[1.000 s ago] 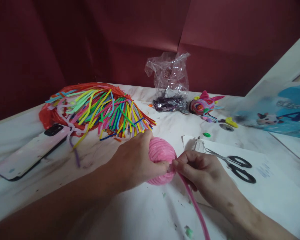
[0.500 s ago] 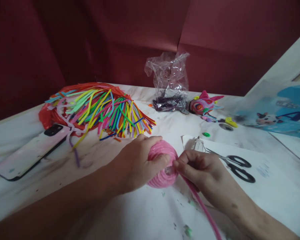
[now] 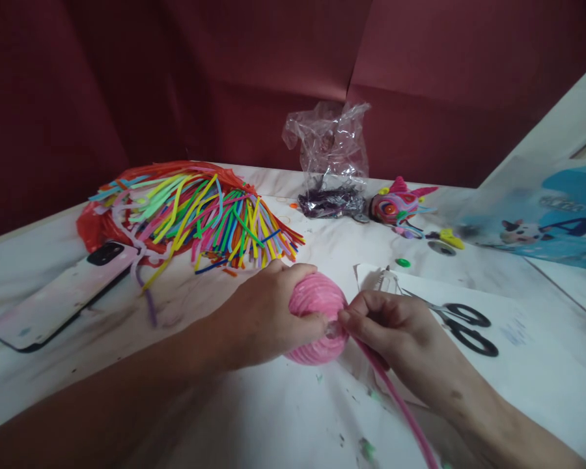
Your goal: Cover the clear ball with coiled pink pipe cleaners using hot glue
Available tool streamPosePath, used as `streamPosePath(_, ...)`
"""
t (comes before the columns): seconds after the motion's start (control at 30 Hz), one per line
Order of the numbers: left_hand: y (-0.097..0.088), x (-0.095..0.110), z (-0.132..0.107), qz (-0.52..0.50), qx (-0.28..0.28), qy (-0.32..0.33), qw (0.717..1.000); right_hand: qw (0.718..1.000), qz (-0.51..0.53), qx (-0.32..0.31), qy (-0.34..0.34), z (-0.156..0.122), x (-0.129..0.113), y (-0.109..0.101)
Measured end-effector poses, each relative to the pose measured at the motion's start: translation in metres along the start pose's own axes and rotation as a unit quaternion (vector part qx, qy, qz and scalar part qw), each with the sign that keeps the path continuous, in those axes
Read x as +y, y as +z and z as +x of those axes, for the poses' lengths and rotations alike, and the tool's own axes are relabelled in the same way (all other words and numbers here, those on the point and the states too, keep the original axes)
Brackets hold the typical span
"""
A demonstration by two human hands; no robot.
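Note:
A round ball wrapped in pink pipe cleaner [image 3: 317, 296] is held above the table in my left hand [image 3: 278, 319], thumb across its front and fingers behind it. A small pale, uncovered patch shows near the thumb tip. At the ball's right side my right hand [image 3: 390, 322] pinches a darker pink pipe cleaner [image 3: 398, 404] between thumb and forefinger. One end of it meets the ball by the bare patch; its long tail trails down toward the bottom edge. How that end is fixed is hidden by the fingertips.
Many coloured pipe cleaners [image 3: 229, 221] lie on a red bag at left, beside a phone [image 3: 63, 296]. A clear plastic bag [image 3: 332, 163] and a colourful pipe-cleaner figure [image 3: 398, 203] stand behind. Black-handled scissors [image 3: 469, 326] rest on white paper [image 3: 547, 358] at right.
My left hand has turned the ball slightly and its thumb has shifted a little lower. My right hand keeps its pinch at nearly the same place.

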State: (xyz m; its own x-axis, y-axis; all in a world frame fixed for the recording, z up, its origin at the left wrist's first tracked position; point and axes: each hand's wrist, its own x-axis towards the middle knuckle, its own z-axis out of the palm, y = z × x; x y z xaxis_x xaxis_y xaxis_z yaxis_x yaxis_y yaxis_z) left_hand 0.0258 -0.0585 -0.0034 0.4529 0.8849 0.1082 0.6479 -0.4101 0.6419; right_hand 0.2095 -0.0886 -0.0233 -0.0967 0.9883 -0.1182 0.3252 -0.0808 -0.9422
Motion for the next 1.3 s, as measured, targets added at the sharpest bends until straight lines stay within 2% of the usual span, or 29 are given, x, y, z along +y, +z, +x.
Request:
streamPosePath(0.27,0.0,0.01,0.0,-0.016,0.021,-0.034,0.999,0.999,0.05,-0.009,0.001,0.002,0.003,0.0)
streamPosePath(0.47,-0.004,0.011,0.0,-0.032,0.005,-0.045,0.998,0.993,0.112,-0.04,0.007,0.001,0.001,-0.005)
streamPosePath(0.67,-0.011,0.015,0.003,-0.065,-0.03,-0.091,0.993,0.971,0.213,-0.11,0.002,0.006,-0.004,-0.012)
streamPosePath(0.77,-0.014,0.016,0.004,-0.076,-0.032,-0.105,0.991,0.958,0.258,-0.122,-0.017,0.007,-0.003,-0.012)
streamPosePath(0.9,-0.017,0.012,0.003,-0.111,-0.042,-0.111,0.987,0.954,0.277,-0.104,-0.044,0.007,0.001,-0.011)
streamPosePath(1.13,-0.013,0.001,0.005,-0.144,-0.052,-0.094,0.984,0.964,0.241,-0.068,-0.085,0.008,0.004,-0.011)
streamPosePath(1.23,-0.009,-0.006,0.007,-0.151,-0.046,-0.08,0.984,0.97,0.218,-0.035,-0.103,0.009,0.001,-0.021)
streamPosePath(1.3,-0.009,-0.01,0.009,-0.164,-0.048,-0.075,0.982,0.98,0.156,0.022,-0.124,0.011,-0.002,-0.035)
